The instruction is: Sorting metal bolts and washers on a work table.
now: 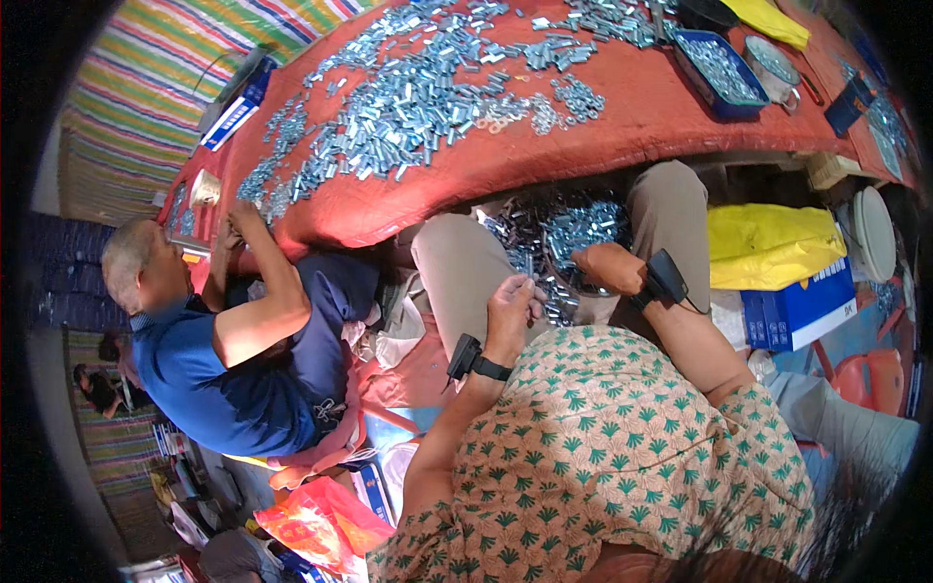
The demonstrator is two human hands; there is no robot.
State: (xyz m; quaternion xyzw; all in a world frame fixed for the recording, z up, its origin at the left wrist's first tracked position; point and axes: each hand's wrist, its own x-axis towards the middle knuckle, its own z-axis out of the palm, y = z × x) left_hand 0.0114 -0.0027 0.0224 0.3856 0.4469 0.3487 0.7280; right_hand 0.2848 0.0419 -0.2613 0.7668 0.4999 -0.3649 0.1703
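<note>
Between my knees sits a heap of small silvery metal tubes (585, 229), with darker metal pieces (507, 238) at its left side. My left hand (512, 313) is closed in front of the heap, its fingers curled and a slim shiny metal piece (530, 263) standing at the fingertips. At the heap's near right edge, my right hand (608, 267) is closed with its fingertips turned down against the tubes. What its fingers hold, if anything, is hidden. Both wrists wear black strapped devices.
A red-covered table (622, 136) ahead bears many loose metal tubes (408, 107), washers (544, 113) and a blue tray (719, 73). At left sits a person in blue (228, 360). A yellow sack (773, 245) lies on a blue box (797, 306) at right.
</note>
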